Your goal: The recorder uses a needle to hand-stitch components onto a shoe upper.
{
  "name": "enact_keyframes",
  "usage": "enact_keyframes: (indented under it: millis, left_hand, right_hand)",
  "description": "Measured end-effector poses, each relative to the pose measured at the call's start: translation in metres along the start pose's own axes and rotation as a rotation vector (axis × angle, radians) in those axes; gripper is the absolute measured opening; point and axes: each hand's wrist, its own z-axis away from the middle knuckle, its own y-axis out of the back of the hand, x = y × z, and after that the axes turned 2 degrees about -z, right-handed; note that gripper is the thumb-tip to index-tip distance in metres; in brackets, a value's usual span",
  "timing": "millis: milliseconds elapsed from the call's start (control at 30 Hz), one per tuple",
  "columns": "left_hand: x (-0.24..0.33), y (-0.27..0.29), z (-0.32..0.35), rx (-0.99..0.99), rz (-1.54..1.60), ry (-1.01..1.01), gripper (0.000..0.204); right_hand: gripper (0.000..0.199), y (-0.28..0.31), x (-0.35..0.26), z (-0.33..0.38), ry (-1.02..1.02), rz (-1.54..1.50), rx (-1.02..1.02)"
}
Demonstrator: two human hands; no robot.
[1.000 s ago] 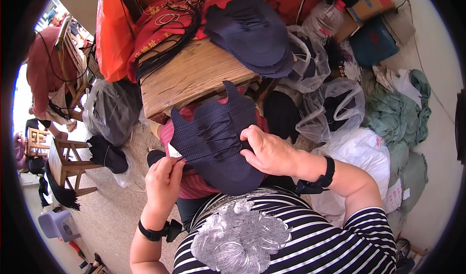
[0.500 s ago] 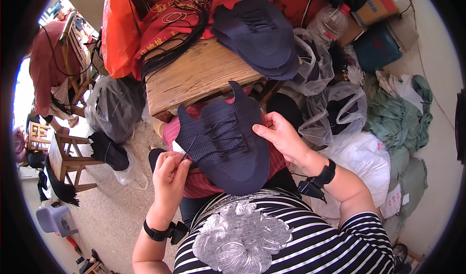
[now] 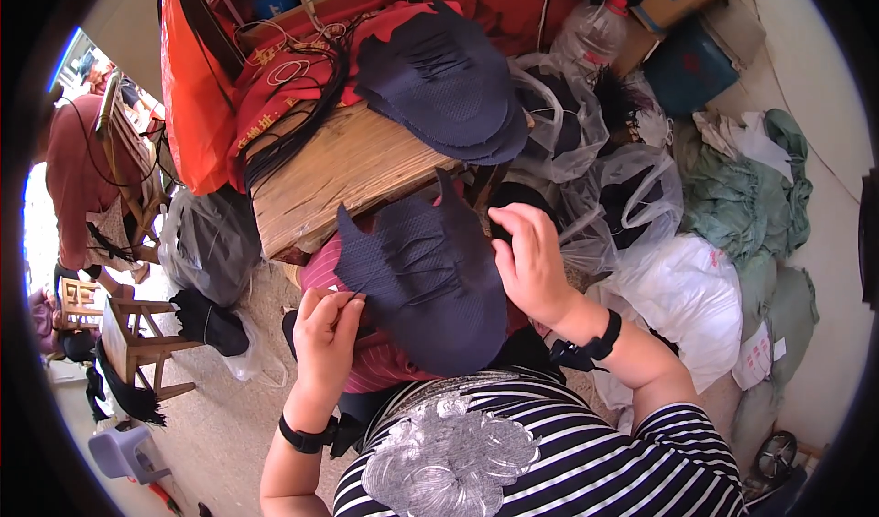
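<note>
A dark navy mesh shoe upper (image 3: 449, 311) lies over my lap, toe end toward me, with black shoelace (image 3: 423, 259) strung across its middle in several rows. My left hand (image 3: 328, 329) is closed in a pinch at the upper's left edge, where a thin dark lace end seems to come from the fingertips. On the other side, my right hand (image 3: 533, 265) is raised by the upper's right edge. Its thumb and forefinger are curved and apart, with nothing visible between them.
Ahead stands a wooden bench (image 3: 339, 174) bearing a stack of similar uppers (image 3: 449, 87) and a bundle of black laces (image 3: 298, 132). Plastic bags (image 3: 632, 196) and a white sack (image 3: 682, 288) crowd the right. A small wooden stool (image 3: 137, 343) is at left.
My right hand has come off the upper's right edge, and its fingers have lifted and spread. The left hand stays pinched at the left edge. The whole view has shifted slightly.
</note>
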Motion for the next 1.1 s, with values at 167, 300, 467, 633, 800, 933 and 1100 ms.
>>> enact_keyframes:
  millis: [167,300,467,633,800,933,1100]
  left_hand:
    - [0.001,0.003,0.004,-0.045,-0.003,-0.011,0.007]
    - [0.001,0.000,0.006,-0.049,0.121,0.053,0.008]
    - [-0.008,0.007,0.004,-0.076,0.129,0.157,0.015]
    - [-0.016,0.022,0.005,-0.018,0.180,0.243,0.015]
    - [-0.017,0.032,0.016,-0.088,0.499,0.452,0.019]
    - [-0.014,0.033,0.019,-0.108,0.937,0.598,0.018]
    - [-0.005,0.031,0.011,-0.131,1.219,0.593,0.012]
  right_hand:
    - [0.043,0.037,-0.042,-0.009,0.465,0.216,-0.118]
    - [0.054,0.035,-0.057,-0.007,0.497,0.031,-0.446]
    - [0.100,-0.002,-0.023,0.000,0.371,-0.205,-0.654]
    - [0.098,-0.013,-0.014,0.016,0.351,-0.222,-0.619]
    - [0.099,-0.013,-0.019,0.020,0.298,-0.263,-0.531]
    - [0.101,-0.011,-0.022,0.022,0.286,-0.206,-0.551]
    - [0.102,-0.010,-0.025,0.022,0.289,-0.198,-0.542]
